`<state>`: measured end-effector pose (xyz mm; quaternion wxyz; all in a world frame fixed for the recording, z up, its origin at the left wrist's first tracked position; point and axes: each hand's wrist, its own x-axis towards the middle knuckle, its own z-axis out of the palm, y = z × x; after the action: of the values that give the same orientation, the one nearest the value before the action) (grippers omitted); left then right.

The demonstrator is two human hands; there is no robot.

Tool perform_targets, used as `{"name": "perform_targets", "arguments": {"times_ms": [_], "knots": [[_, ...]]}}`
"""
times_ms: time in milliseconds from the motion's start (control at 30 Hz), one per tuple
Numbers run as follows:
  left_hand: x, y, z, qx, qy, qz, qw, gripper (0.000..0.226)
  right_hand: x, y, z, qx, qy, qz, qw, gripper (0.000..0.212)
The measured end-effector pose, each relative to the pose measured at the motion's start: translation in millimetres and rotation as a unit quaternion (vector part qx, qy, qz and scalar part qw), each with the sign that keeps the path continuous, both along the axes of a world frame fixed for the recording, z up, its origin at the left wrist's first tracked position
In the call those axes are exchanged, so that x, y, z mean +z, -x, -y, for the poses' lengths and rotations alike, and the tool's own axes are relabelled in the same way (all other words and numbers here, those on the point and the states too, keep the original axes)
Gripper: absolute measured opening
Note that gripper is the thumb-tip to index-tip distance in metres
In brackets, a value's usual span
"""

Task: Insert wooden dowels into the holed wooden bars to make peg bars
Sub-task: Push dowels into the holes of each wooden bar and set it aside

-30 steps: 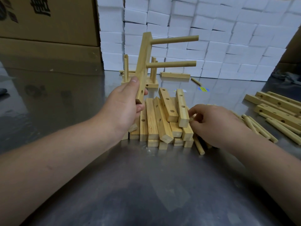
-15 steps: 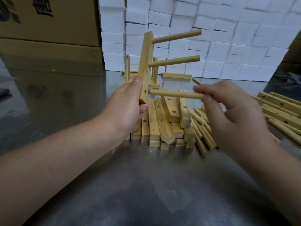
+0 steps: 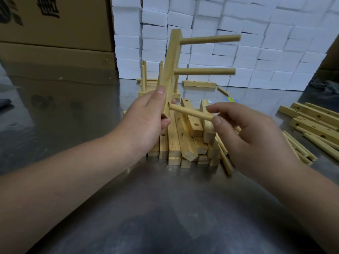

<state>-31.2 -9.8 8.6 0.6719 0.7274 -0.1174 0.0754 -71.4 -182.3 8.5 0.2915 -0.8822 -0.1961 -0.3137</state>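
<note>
Two of three pegs are in. Left hand (image 3: 146, 121) grips the bar (image 3: 172, 57) by its lower end, thumb up the near face and fingers curled round behind. It holds the bar upright with a slight lean, above the pile of bars (image 3: 183, 142) on the table (image 3: 165, 208). Top dowel (image 3: 209, 39) and middle dowel (image 3: 204, 71) are seated and stick out to the right.

Right hand (image 3: 247, 136) pinches the third dowel (image 3: 190, 112) at its right end, between thumb and fingertips.

Key relation: the free tip sits just right of the bar's lowest hole, touching or nearly so. Can't tell if it has entered. The long axis runs left-right but droops toward the right hand, so it isn't parallel to the two seated ones.

My read: lift the right end until it's square to the bar face, then push left while the left hand braces. Right hand moves, left is the fixture. Risk: a cocked entry jams.

Loose dowels (image 3: 224, 158) lie beside the pile, under the right hand.

Writing: cardboard box (image 3: 55, 21), upper left, has black printed characters, cropped and unreadable. Yellow sticker (image 3: 230, 99) on the table is too small to read.
</note>
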Motion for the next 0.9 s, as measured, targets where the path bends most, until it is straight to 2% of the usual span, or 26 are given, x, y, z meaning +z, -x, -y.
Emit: {"name": "perform_targets", "arguments": {"times_ms": [267,633,900], "knots": [[4.8,8.5,5.5,-0.011,-0.022,0.038,0.999,0.035,1.3,3.3,-3.3,0.015,0.034,0.051,0.998,0.034],[-0.6,4.6,3.5,-0.029,-0.011,0.051,0.998,0.034,3.9,7.1,-5.5,0.02,0.073,0.086,0.993,0.031],[-4.9,0.7,0.3,-0.03,-0.028,0.061,0.997,0.036,3.2,4.4,-2.7,0.023,0.075,0.055,0.995,0.034]]}}
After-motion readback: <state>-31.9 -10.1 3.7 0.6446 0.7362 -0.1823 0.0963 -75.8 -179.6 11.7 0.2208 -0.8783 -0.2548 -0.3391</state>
